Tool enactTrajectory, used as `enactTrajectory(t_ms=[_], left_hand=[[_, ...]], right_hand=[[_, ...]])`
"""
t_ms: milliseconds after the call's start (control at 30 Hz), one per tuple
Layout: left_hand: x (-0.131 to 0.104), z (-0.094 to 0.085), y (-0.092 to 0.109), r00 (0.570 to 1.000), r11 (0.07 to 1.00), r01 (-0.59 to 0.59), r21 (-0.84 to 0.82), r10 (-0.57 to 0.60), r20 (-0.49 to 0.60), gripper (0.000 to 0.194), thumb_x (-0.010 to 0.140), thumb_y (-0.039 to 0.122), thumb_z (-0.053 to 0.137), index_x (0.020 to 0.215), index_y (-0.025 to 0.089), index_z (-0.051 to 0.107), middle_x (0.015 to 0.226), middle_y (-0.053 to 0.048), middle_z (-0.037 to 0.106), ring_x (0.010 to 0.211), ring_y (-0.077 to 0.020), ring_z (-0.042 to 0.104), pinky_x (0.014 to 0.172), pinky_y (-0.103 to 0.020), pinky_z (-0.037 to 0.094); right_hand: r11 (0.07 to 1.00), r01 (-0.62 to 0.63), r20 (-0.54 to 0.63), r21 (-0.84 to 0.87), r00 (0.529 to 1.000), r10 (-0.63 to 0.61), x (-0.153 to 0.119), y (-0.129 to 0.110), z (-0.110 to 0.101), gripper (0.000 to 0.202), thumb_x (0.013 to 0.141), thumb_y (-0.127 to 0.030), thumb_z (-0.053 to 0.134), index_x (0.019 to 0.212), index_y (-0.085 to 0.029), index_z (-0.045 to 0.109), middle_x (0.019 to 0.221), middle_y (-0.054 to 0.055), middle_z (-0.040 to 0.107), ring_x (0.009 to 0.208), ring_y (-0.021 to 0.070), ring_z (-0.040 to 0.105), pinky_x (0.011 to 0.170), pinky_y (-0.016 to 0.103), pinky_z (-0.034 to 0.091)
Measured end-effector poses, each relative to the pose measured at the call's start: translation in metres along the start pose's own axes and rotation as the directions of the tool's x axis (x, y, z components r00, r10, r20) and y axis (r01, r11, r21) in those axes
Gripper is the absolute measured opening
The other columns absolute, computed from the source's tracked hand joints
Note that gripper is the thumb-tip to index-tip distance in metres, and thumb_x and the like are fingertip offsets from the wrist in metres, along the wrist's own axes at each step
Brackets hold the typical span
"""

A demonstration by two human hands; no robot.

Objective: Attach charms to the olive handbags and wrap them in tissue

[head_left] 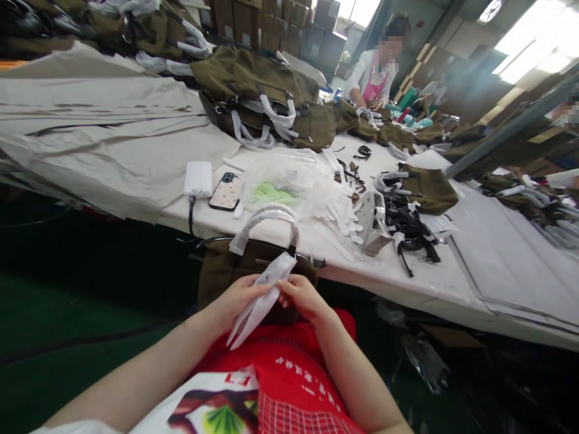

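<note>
Two hands, the left hand (246, 293) and right hand (300, 295), pinch a white strip (278, 269), apparently handle wrap, over a brown bag (217, 265) at the table's (456, 271) near edge; phone (224, 191) left, straps (409, 220) right, bags (257, 75) far.

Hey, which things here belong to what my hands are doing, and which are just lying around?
Part of the job:
left hand and right hand, both holding white wrapping
brown bag at table edge

Seemingly just lying about:
phone
white device with black cable
</note>
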State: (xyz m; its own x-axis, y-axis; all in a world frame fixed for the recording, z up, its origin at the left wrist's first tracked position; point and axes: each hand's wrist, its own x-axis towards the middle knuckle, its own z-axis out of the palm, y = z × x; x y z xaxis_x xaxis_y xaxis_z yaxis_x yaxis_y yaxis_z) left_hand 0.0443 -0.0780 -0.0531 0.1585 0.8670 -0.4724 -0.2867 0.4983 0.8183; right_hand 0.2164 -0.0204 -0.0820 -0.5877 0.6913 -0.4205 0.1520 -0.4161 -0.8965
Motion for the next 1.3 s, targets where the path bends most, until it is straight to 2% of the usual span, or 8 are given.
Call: enactTrajectory(t_ms=[100,200,433,567,700,1000,1200,1300], left_hand=[[-0.006,-0.009,-0.007,0.998,0.998,0.06,0.001,-0.06,0.014,0.044,0.067,0.049,0.075,0.089,0.011,0.066,0.074,-0.007,0.071,0.063,-0.0174,0.062,0.059,-0.026,0.044],[-0.019,-0.024,-0.011,1.0,0.986,0.011,0.167,-0.006,-0.031,0.052,0.071,0.054,0.071,0.101,0.013,0.063,0.091,-0.01,0.073,0.082,-0.0242,0.068,0.072,-0.031,0.051],[-0.055,-0.033,-0.012,0.95,0.686,-0.164,0.709,0.303,-0.074,0.066,0.08,0.045,0.063,0.139,0.021,0.045,0.137,-0.011,0.058,0.121,-0.0293,0.058,0.105,-0.044,0.043],[-0.06,-0.026,-0.025,0.857,0.547,-0.211,0.81,0.502,-0.115,0.055,0.088,0.032,0.052,0.141,0.02,0.044,0.139,-0.01,0.057,0.122,-0.0254,0.057,0.106,-0.041,0.045],[-0.058,-0.026,-0.034,0.799,0.421,-0.31,0.853,0.601,-0.006,0.057,0.086,0.014,0.046,0.142,0.023,0.044,0.129,-0.008,0.061,0.115,-0.0207,0.06,0.101,-0.036,0.049],[-0.064,-0.023,-0.028,0.76,0.23,-0.377,0.897,0.63,0.157,0.053,0.085,0.011,0.048,0.135,0.028,0.054,0.121,-0.008,0.058,0.107,-0.02,0.062,0.092,-0.03,0.054],[-0.065,-0.026,-0.02,0.793,0.17,-0.331,0.928,0.583,0.176,0.053,0.086,0.013,0.047,0.136,0.03,0.053,0.125,-0.008,0.056,0.108,-0.0219,0.062,0.091,-0.033,0.055],[-0.066,-0.027,-0.02,0.806,0.147,-0.34,0.929,0.553,0.208,0.057,0.085,0.012,0.048,0.139,0.032,0.048,0.13,-0.008,0.054,0.112,-0.0229,0.061,0.095,-0.037,0.054]], right_hand=[[0.989,0.024,0.211,0.144,0.976,-0.055,-0.005,0.006,0.003,0.056,0.062,-0.05,0.083,0.101,-0.015,0.065,0.081,0.003,0.068,0.063,0.0122,0.061,0.055,0.021,0.046],[0.994,-0.041,0.295,0.102,0.956,0.009,-0.006,0.009,0.014,0.052,0.064,-0.049,0.081,0.098,-0.012,0.067,0.078,0.005,0.069,0.061,0.013,0.062,0.053,0.022,0.046],[0.997,-0.062,0.109,0.052,0.992,0.056,0.009,0.016,0.046,0.051,0.065,-0.06,0.073,0.073,-0.011,0.065,0.054,0.002,0.061,0.044,0.0099,0.053,0.043,0.02,0.039],[0.997,-0.048,0.005,0.054,0.999,0.048,0.012,0.016,0.054,0.046,0.063,-0.058,0.072,0.067,-0.012,0.063,0.048,0.0,0.058,0.04,0.0095,0.05,0.041,0.021,0.039],[0.997,-0.046,-0.075,0.062,0.996,0.05,0.011,0.014,0.06,0.041,0.066,-0.054,0.069,0.061,-0.014,0.06,0.045,-0.001,0.055,0.037,0.0089,0.048,0.038,0.02,0.035],[0.984,-0.032,-0.109,0.173,0.993,0.051,0.011,0.013,0.067,0.037,0.07,-0.05,0.063,0.056,-0.017,0.055,0.044,0.0,0.053,0.034,0.008,0.042,0.035,0.02,0.028],[0.911,0.039,0.058,0.411,0.996,-0.068,0.004,0.011,0.062,0.036,0.071,-0.051,0.067,0.073,-0.015,0.064,0.06,0.003,0.064,0.049,0.0122,0.053,0.048,0.024,0.041],[0.94,0.015,-0.004,0.341,1.0,-0.015,0.004,0.009,0.063,0.046,0.069,-0.059,0.071,0.072,-0.014,0.062,0.055,0.001,0.06,0.045,0.0107,0.049,0.044,0.023,0.037]])
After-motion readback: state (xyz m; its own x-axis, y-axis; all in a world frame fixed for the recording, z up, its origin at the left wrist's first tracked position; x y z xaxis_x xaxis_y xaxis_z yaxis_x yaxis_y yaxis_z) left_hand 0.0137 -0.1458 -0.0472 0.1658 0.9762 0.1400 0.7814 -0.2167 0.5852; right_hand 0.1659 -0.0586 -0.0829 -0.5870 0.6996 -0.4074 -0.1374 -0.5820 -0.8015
